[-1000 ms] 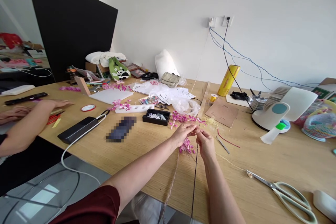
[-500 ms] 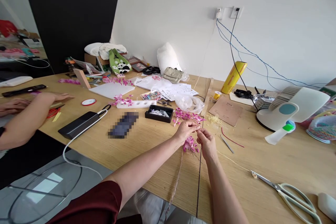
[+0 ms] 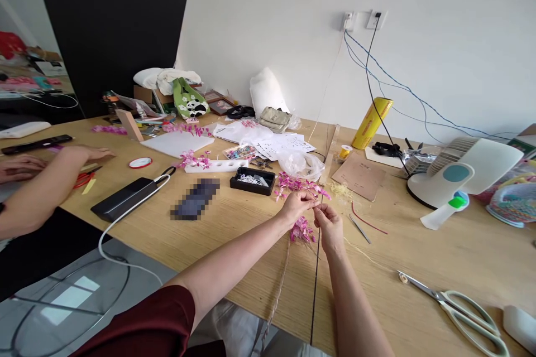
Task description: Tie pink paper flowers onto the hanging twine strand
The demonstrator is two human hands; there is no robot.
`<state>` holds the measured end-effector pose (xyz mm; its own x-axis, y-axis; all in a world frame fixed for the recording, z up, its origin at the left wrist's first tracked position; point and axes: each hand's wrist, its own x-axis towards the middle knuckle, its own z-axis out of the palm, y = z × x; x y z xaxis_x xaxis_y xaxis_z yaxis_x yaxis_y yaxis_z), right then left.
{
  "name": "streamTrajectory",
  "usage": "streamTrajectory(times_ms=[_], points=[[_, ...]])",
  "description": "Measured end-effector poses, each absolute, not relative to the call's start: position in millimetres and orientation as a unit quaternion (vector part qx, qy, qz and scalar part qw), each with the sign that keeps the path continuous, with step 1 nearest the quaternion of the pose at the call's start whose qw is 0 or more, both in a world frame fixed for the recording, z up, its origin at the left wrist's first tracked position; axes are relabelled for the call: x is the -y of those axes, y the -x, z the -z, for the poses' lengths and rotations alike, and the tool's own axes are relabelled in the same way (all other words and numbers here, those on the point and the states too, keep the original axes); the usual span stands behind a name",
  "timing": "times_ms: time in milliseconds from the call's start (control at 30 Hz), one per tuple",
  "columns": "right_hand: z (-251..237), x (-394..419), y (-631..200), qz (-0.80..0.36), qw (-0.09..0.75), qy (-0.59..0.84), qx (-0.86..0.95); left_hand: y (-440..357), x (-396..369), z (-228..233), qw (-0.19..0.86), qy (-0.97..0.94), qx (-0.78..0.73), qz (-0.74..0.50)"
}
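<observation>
Left hand and right hand fingertips pinched together on pink flower sprig above table. Barely moved since half-second ago; work holds in place. Scissors untouched.

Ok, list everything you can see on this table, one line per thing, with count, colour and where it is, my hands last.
flower sprig: one, pink, under both hands
loose flowers: small pile, pink, just beyond the hands
tray: one, black, left of the pile
power bank: one, black, white cable, table's left front
scissors: one pair, pale green handles, right front
desk fan: one, white, right side
roll: one, yellow, leaning near the wall
tape ring: one, red and white, left
table: one, light wood
co-worker's hand: one, flat on the table, far left
left hand: pinching at the sprig
right hand: fingertips meeting the left's
</observation>
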<state>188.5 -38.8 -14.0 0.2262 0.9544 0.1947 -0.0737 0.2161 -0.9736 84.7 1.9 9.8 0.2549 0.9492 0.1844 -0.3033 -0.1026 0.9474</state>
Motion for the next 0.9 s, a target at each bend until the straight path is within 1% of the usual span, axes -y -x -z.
streamTrajectory(times_ms=[300,367,500,567,633,800,900], points=[[10.1,40.0,-189.4,-0.392,0.631,0.48,0.466,-91.5,-0.3,-16.3,0.581,-0.542,-0.297,-0.529],[9.1,40.6,-190.4,-0.406,0.637,0.466,0.46,-91.9,0.9,-17.0,0.604,-0.537,-0.276,-0.521],[6.3,41.3,-193.2,-0.447,0.662,0.424,0.426,-89.3,6.3,-17.4,0.688,-0.49,-0.215,-0.491],[4.9,41.4,-193.9,-0.457,0.669,0.415,0.414,-87.1,8.4,-16.1,0.699,-0.483,-0.207,-0.485],[4.3,41.3,-194.0,-0.462,0.665,0.412,0.418,-85.8,9.0,-14.0,0.678,-0.509,-0.217,-0.484],[7.3,41.0,-192.9,-0.473,0.655,0.402,0.431,-88.0,6.9,-12.8,0.566,-0.589,-0.263,-0.513],[9.2,41.1,-192.6,-0.473,0.653,0.4,0.436,-89.4,5.8,-16.8,0.545,-0.582,-0.286,-0.531]])
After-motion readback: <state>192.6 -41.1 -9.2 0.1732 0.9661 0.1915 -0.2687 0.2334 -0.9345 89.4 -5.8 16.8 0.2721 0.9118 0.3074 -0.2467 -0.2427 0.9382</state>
